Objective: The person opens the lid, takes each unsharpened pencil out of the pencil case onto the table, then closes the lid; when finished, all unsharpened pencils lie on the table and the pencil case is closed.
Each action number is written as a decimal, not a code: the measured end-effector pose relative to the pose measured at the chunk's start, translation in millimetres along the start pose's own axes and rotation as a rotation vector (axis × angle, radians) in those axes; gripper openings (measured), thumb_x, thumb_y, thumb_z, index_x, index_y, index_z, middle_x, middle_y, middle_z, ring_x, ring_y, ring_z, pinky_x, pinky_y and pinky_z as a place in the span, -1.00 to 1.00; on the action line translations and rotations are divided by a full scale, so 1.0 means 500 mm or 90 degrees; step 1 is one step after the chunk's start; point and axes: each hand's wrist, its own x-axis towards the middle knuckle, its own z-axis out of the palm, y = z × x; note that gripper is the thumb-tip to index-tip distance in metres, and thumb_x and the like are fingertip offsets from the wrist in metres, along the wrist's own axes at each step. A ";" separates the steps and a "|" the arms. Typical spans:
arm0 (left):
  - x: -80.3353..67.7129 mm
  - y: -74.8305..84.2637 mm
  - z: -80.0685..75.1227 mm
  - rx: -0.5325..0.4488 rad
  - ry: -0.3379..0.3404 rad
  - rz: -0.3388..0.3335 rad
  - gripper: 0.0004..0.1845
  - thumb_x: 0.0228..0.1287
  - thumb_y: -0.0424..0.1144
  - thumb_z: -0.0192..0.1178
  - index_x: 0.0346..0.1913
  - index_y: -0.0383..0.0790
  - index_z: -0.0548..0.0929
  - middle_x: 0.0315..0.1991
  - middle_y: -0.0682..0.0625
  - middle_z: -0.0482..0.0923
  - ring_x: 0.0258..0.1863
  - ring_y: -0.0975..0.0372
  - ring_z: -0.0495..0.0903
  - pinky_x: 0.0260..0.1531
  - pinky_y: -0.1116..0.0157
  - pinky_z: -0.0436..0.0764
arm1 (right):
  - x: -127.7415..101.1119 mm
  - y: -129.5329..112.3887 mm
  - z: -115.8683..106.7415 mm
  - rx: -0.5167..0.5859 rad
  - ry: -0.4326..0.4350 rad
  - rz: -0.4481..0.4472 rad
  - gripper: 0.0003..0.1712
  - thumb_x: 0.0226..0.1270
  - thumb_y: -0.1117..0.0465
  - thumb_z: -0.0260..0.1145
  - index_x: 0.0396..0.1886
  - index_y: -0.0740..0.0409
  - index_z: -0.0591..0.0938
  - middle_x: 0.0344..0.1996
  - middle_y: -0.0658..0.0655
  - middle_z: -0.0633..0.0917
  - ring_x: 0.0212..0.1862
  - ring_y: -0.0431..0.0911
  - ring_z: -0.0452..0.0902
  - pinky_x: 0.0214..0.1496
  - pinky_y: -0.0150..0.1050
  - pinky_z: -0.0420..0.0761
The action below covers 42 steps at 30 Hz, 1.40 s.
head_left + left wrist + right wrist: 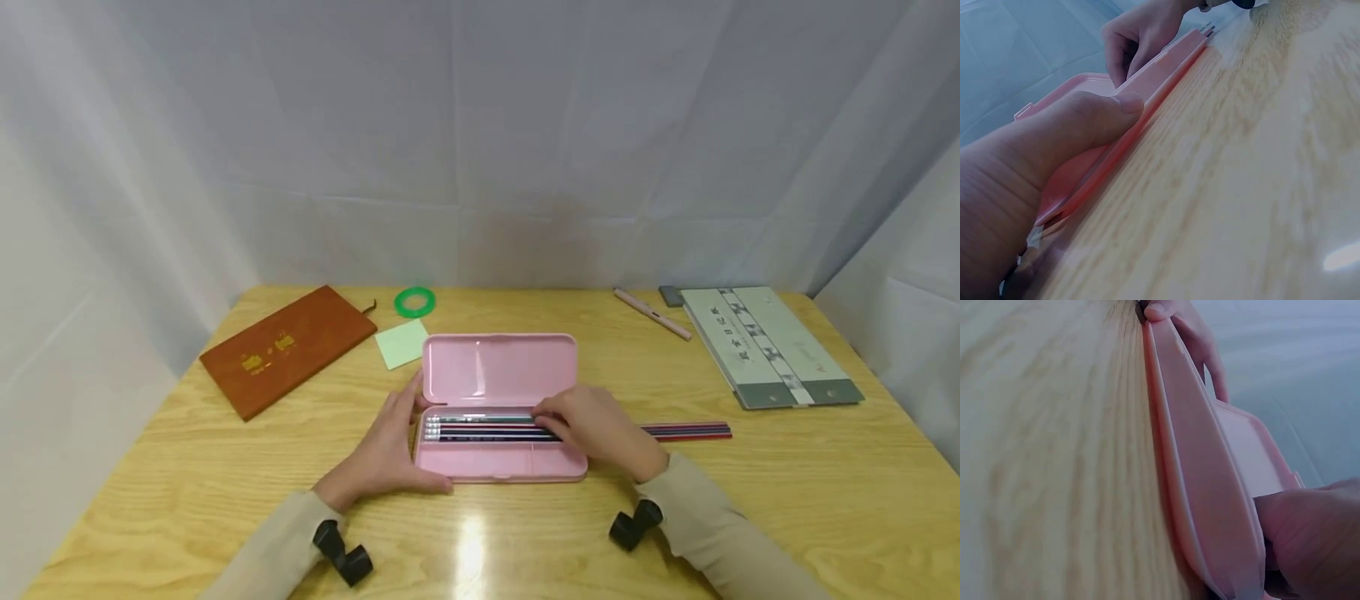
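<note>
The near side of the open pink pencil case (474, 469) is pressed by the thumb of the left hand (386, 442), with that hand's fingers set round the back of the case's left end; if this clamp were loosened, the case could be slid or twisted on the wooden table (412, 550) by a sideways push. The right hand (596, 425) is held with bent fingers over the striped pencils (487, 432) in the rear compartment; whether one is pinched cannot be told. Were a pencil pressed in at a slant, its neighbours could be crossed, and the lid (525, 367), now tipped back, might be kept from closing. The outlying pencils (688, 431), partly hidden by the right wrist, could be scattered if brushed by the sleeve.

Counted outward: two black wrist cameras (626, 532) and two hands; one case; at least four silver pencil ends inside it; several pencils outside, too tightly bunched to be numbered. Farther off are found one sticky-note pad (402, 343), one brown notebook (288, 354), one grey-green notebook (768, 346), one pink pen (652, 314), one green tape roll (415, 313) and one dark grey block (671, 296).
</note>
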 end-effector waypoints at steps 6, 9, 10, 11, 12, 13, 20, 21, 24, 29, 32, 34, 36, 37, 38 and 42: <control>-0.003 0.001 -0.007 -0.002 0.001 0.001 0.61 -0.66 0.17 0.66 0.55 0.10 -0.21 0.04 0.03 0.37 0.06 0.17 0.34 0.08 0.06 0.45 | 0.020 -0.016 0.005 -0.015 -0.010 0.024 -0.90 0.24 0.14 0.38 -0.36 0.02 0.79 -0.43 -0.07 0.76 -0.41 -0.25 0.63 -0.32 -0.30 0.62; -0.003 0.002 -0.010 -0.001 -0.002 0.002 0.61 -0.65 0.17 0.66 0.55 0.09 -0.21 0.04 0.04 0.37 0.06 0.18 0.33 0.08 0.06 0.45 | 0.028 -0.027 0.006 -0.041 -0.016 0.029 -0.91 0.21 0.14 0.40 -0.38 0.02 0.77 -0.45 -0.05 0.76 -0.41 -0.22 0.65 -0.32 -0.28 0.63; -0.003 0.003 -0.010 -0.001 -0.003 0.003 0.61 -0.64 0.17 0.66 0.55 0.09 -0.21 0.04 0.04 0.37 0.07 0.18 0.33 0.08 0.06 0.45 | 0.029 -0.029 0.007 -0.051 -0.017 0.030 -0.92 0.21 0.14 0.40 -0.39 0.02 0.77 -0.46 -0.05 0.76 -0.42 -0.21 0.65 -0.33 -0.28 0.63; -0.003 0.003 -0.011 0.000 -0.004 0.002 0.61 -0.64 0.17 0.66 0.55 0.08 -0.22 0.05 0.04 0.37 0.07 0.18 0.33 0.08 0.06 0.45 | 0.031 -0.031 0.008 -0.064 -0.018 0.030 -0.92 0.20 0.14 0.41 -0.41 0.02 0.75 -0.47 -0.05 0.75 -0.42 -0.20 0.65 -0.34 -0.28 0.62; -0.003 0.004 -0.011 0.000 -0.005 0.002 0.60 -0.64 0.17 0.66 0.55 0.08 -0.22 0.05 0.04 0.37 0.07 0.18 0.33 0.08 0.06 0.45 | 0.031 -0.032 0.009 -0.075 -0.017 0.028 -0.92 0.20 0.14 0.41 -0.41 0.03 0.74 -0.48 -0.04 0.74 -0.44 -0.20 0.64 -0.35 -0.28 0.62; -0.003 0.004 -0.011 0.000 -0.005 0.003 0.60 -0.63 0.17 0.66 0.55 0.08 -0.22 0.05 0.03 0.37 0.07 0.17 0.33 0.08 0.06 0.45 | 0.031 -0.033 0.010 -0.081 -0.015 0.028 -0.91 0.20 0.14 0.41 -0.42 0.04 0.73 -0.50 -0.04 0.73 -0.47 -0.21 0.62 -0.38 -0.30 0.61; -0.003 0.008 -0.009 -0.003 -0.003 0.008 0.60 -0.62 0.18 0.65 0.55 0.05 -0.21 0.05 0.01 0.38 0.05 0.16 0.35 0.06 0.07 0.46 | 0.005 -0.024 -0.020 -0.016 0.026 0.046 -0.93 0.20 0.21 0.36 -0.37 0.10 0.63 -0.65 -0.11 0.54 -0.62 -0.34 0.27 -0.57 -0.45 0.33; -0.003 0.009 -0.007 -0.004 -0.003 0.009 0.60 -0.62 0.18 0.66 0.55 0.05 -0.21 0.05 0.00 0.38 0.04 0.16 0.36 0.05 0.08 0.46 | -0.006 -0.019 -0.030 -0.007 0.030 0.056 -0.93 0.21 0.21 0.36 -0.35 0.09 0.63 -0.67 -0.13 0.50 -0.63 -0.35 0.23 -0.59 -0.45 0.28; -0.002 0.009 -0.004 -0.003 -0.004 0.008 0.60 -0.62 0.18 0.66 0.55 0.04 -0.21 0.05 -0.01 0.37 0.01 0.17 0.36 0.02 0.11 0.47 | -0.052 0.008 -0.055 0.019 0.047 0.080 -0.93 0.21 0.25 0.37 -0.31 0.07 0.64 -0.72 -0.19 0.38 -0.65 -0.39 0.15 -0.61 -0.44 0.21; -0.004 0.009 -0.006 -0.013 -0.005 0.004 0.59 -0.63 0.16 0.66 0.55 0.08 -0.19 0.06 -0.01 0.36 0.01 0.17 0.34 0.01 0.12 0.46 | -0.148 0.067 -0.079 0.046 0.085 0.115 -0.90 0.19 0.30 0.38 -0.32 0.04 0.66 -0.73 -0.27 0.32 -0.66 -0.45 0.11 -0.60 -0.45 0.22; -0.004 0.007 -0.004 -0.010 -0.005 0.000 0.60 -0.64 0.17 0.66 0.55 0.10 -0.20 0.07 0.01 0.35 0.04 0.17 0.37 0.05 0.09 0.46 | -0.203 0.096 -0.090 0.043 0.103 0.146 -0.87 0.15 0.33 0.40 -0.35 0.02 0.66 -0.72 -0.28 0.32 -0.65 -0.46 0.11 -0.60 -0.45 0.23; -0.004 0.006 -0.003 -0.011 -0.005 -0.007 0.60 -0.65 0.17 0.66 0.55 0.12 -0.21 0.07 0.01 0.34 0.06 0.16 0.39 0.09 0.07 0.46 | -0.235 0.111 -0.094 0.042 0.106 0.162 -0.87 0.16 0.34 0.40 -0.35 0.03 0.65 -0.70 -0.28 0.32 -0.64 -0.46 0.11 -0.60 -0.44 0.23; -0.004 0.006 -0.002 -0.014 -0.007 -0.010 0.61 -0.65 0.17 0.66 0.55 0.11 -0.22 0.08 0.00 0.34 0.07 0.14 0.41 0.12 0.05 0.44 | -0.262 0.121 -0.098 0.041 0.105 0.181 -0.86 0.16 0.35 0.40 -0.36 0.02 0.65 -0.69 -0.28 0.32 -0.62 -0.45 0.12 -0.59 -0.44 0.23; -0.004 0.005 -0.002 -0.016 -0.010 -0.011 0.61 -0.64 0.17 0.66 0.55 0.12 -0.23 0.09 0.00 0.34 0.08 0.14 0.41 0.13 0.04 0.44 | -0.274 0.124 -0.100 0.040 0.105 0.185 -0.84 0.15 0.36 0.40 -0.36 0.02 0.65 -0.69 -0.28 0.32 -0.62 -0.45 0.12 -0.59 -0.45 0.23; -0.004 0.005 -0.001 -0.017 -0.012 -0.010 0.61 -0.64 0.18 0.66 0.55 0.12 -0.23 0.10 -0.01 0.34 0.09 0.13 0.41 0.14 0.04 0.43 | -0.285 0.126 -0.101 0.040 0.104 0.186 -0.84 0.14 0.37 0.40 -0.36 0.02 0.64 -0.68 -0.28 0.32 -0.61 -0.45 0.12 -0.59 -0.44 0.22; -0.001 0.004 -0.001 -0.019 -0.011 -0.007 0.61 -0.64 0.17 0.66 0.55 0.14 -0.23 0.10 -0.01 0.34 0.09 0.13 0.40 0.13 0.03 0.43 | -0.313 0.130 -0.102 0.038 0.096 0.183 -0.78 0.08 0.40 0.43 -0.39 -0.02 0.63 -0.69 -0.30 0.30 -0.62 -0.47 0.12 -0.61 -0.46 0.22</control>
